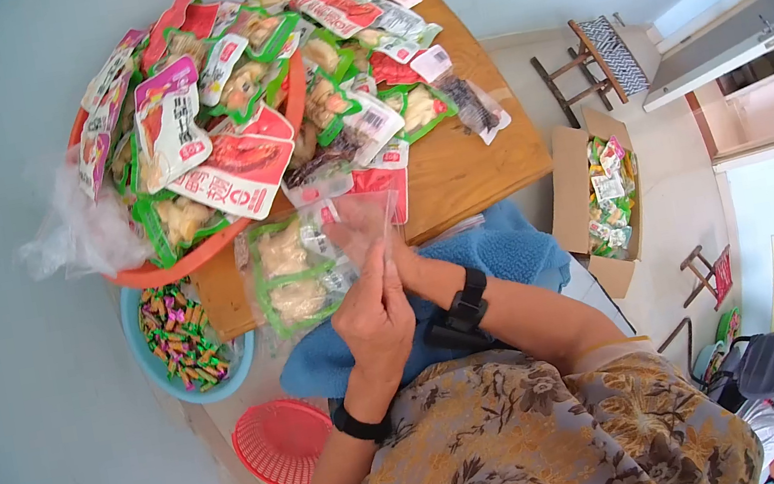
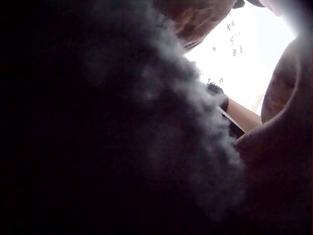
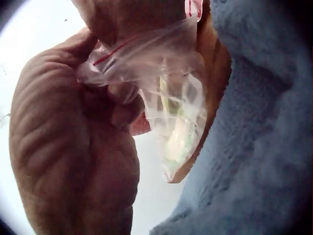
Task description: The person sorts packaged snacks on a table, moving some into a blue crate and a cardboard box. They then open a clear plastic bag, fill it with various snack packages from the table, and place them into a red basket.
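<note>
A clear zip bag (image 1: 293,257) with green-edged packs of pale food inside lies at the table's near edge. My left hand (image 1: 374,320) pinches its upper edge between thumb and fingers. Close against it, my right hand (image 1: 370,229) grips the same edge, partly behind the plastic. In the right wrist view, the right hand (image 3: 73,137) holds the bag (image 3: 181,122) near its red zip line, and the bag hangs down. The left wrist view is mostly dark, with part of a hand (image 2: 200,17) at the top; its grip is hidden there.
An orange basin (image 1: 178,267) heaped with packets stands on the wooden table (image 1: 484,151). Below are a blue basin (image 1: 140,357) of small wrapped sweets and a red basket (image 1: 283,446). A blue cloth (image 1: 500,249) covers the lap; a carton (image 1: 568,183) stands right.
</note>
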Motion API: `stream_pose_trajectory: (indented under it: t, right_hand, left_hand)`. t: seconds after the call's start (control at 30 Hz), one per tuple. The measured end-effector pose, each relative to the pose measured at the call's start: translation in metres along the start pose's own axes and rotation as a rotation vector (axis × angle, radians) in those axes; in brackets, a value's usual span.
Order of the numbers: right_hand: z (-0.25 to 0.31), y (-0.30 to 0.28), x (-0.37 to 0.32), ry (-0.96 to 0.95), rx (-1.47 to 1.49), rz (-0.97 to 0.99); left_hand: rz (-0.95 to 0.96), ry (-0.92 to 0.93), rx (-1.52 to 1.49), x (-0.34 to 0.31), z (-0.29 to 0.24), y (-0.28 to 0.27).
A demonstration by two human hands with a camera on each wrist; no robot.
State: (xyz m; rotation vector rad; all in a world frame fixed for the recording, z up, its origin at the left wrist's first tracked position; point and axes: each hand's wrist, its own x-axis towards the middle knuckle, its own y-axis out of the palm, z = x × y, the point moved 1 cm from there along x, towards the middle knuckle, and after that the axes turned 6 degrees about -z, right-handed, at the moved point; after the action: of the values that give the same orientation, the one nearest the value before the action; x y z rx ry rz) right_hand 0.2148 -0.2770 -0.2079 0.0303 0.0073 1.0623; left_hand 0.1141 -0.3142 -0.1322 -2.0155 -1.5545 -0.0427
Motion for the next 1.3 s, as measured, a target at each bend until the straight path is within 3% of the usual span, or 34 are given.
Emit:
stream_pose_trajectory:
  t: [0.13,0.2,0.33,0.4,0.5,0.57,0.6,0.67,0.83,0.93,1.1,1.2,1.23,1.3]
  right_hand:
    - [0.028,-0.010,-0.002,-0.025,-0.020,-0.032]
    - [0.057,-0.030,-0.005,0.113,-0.175,0.130]
    - [0.081,-0.072,-0.014,0.066,-0.249,0.122]
    - [0.099,-0.099,-0.010,0.493,-0.088,0.040]
    - [0.096,-0.137,0.011,0.489,0.058,-0.113]
    - [0.071,-0.158,0.026,0.434,0.303,-0.390]
    - [0.064,-0.162,0.033,0.429,0.307,-0.394]
    - [0.051,-0.167,0.044,0.642,0.473,-0.471]
    - [0.023,-0.163,0.071,0.670,0.503,-0.505]
    - [0.017,-0.159,0.071,0.635,0.483,-0.619]
    - [0.038,-0.146,0.051,0.398,0.249,-0.775]
    - [0.050,-0.145,0.041,0.133,-0.057,-0.831]
    - [0.050,-0.148,0.037,0.139,-0.048,-0.826]
    - [0.056,-0.151,0.032,-0.209,-0.311,-0.858]
  left_hand:
    - [-0.021,-0.039,-0.066,0.004,-0.004,-0.003]
    - [-0.026,-0.078,-0.049,0.005,-0.003,-0.005]
    - [-0.030,-0.082,-0.050,0.005,0.000,-0.002]
    - [-0.003,-0.029,-0.020,0.006,0.000,-0.001]
    - [0.044,-0.095,-0.021,0.003,-0.001,-0.001]
    - [0.035,-0.054,-0.024,0.003,-0.001,0.001]
    - [0.021,-0.019,-0.023,0.003,-0.001,0.002]
    - [0.003,-0.001,-0.014,0.000,0.002,0.004]
    - [0.015,0.026,0.020,-0.005,0.001,0.001]
    - [0.034,0.054,0.039,-0.007,0.002,0.004]
    - [0.022,-0.062,0.081,-0.006,-0.001,0.002]
    - [0.023,-0.047,0.072,-0.003,-0.001,0.004]
    - [0.021,-0.041,0.082,-0.003,0.001,0.003]
    - [0.018,-0.036,0.092,-0.004,0.000,0.003]
